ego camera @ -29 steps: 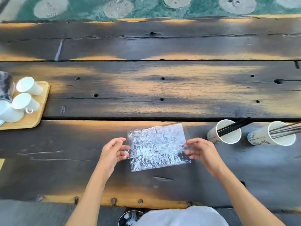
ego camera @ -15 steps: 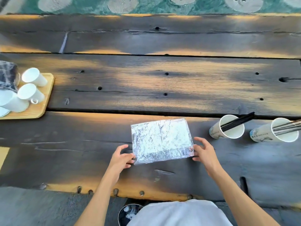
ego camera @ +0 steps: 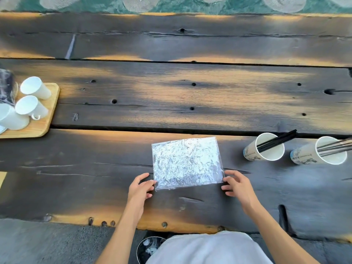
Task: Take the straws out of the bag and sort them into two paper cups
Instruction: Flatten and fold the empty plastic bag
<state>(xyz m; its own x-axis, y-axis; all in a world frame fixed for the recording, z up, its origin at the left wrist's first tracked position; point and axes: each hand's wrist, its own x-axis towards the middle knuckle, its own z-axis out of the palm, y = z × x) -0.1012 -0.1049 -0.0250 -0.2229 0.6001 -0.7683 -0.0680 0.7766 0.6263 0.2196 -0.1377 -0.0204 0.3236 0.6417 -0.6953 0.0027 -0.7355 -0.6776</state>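
A clear, crinkled plastic bag (ego camera: 186, 162) lies flat on the dark wooden table (ego camera: 95, 178), and I see no straws in it. My left hand (ego camera: 140, 189) pinches its near left corner. My right hand (ego camera: 238, 185) holds its near right corner with the fingertips. To the right stand two printed paper cups. The nearer cup (ego camera: 250, 152) holds black straws (ego camera: 278, 140). The farther cup (ego camera: 302, 156) holds silvery straws (ego camera: 337, 146) that run out of view.
A wooden tray (ego camera: 49, 115) with several white cups (ego camera: 35, 90) sits at the left edge, beside a dark wrapped object (ego camera: 6, 86). A gap (ego camera: 133, 128) runs between the planks just beyond the bag. A bin (ego camera: 150, 246) stands below the table's near edge.
The bag was held up and tilted a second ago; it now lies flat on the table, a little farther from me. Both hands have slid to its near corners.
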